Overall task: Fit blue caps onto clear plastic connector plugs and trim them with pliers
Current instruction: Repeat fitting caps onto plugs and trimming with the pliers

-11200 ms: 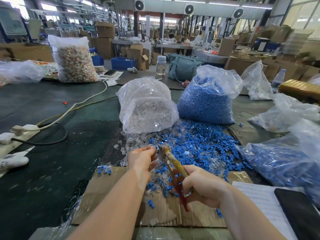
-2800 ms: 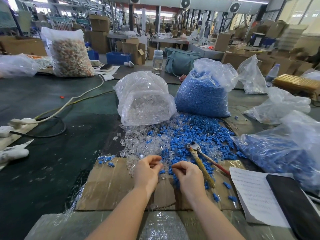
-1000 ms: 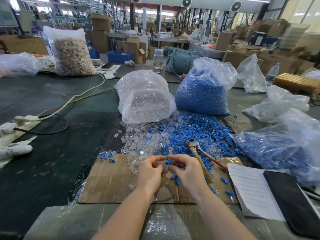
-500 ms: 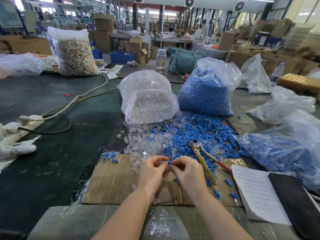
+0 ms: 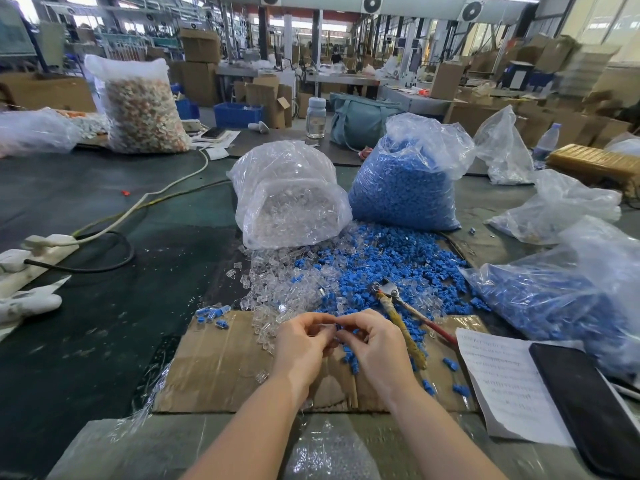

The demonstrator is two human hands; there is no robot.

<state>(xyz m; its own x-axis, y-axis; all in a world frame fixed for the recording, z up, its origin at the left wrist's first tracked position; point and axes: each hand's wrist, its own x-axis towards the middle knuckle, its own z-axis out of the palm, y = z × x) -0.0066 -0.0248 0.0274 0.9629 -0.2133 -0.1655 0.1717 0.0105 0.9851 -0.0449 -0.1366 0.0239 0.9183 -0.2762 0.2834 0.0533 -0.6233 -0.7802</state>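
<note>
My left hand (image 5: 304, 344) and my right hand (image 5: 372, 342) meet fingertip to fingertip above the cardboard sheet (image 5: 221, 368). My left fingers pinch a clear plug that is mostly hidden. My right fingers pinch a blue cap (image 5: 337, 328) against it. Loose clear plugs (image 5: 277, 289) and loose blue caps (image 5: 398, 265) lie heaped just beyond my hands. The pliers (image 5: 398, 313) rest on the blue caps to the right of my right hand, held by nobody. A few capped plugs (image 5: 211, 315) lie at the cardboard's far left corner.
A bag of clear plugs (image 5: 291, 199) and a bag of blue caps (image 5: 405, 174) stand behind the heaps. Another blue-filled bag (image 5: 561, 299) lies right. A paper sheet (image 5: 502, 375) and black phone (image 5: 588, 403) lie near right; a power strip (image 5: 41, 251) lies left.
Both hands stay together over the cardboard with only small finger motion on the plug and cap. The pliers have lain untouched since my right hand set them down.
</note>
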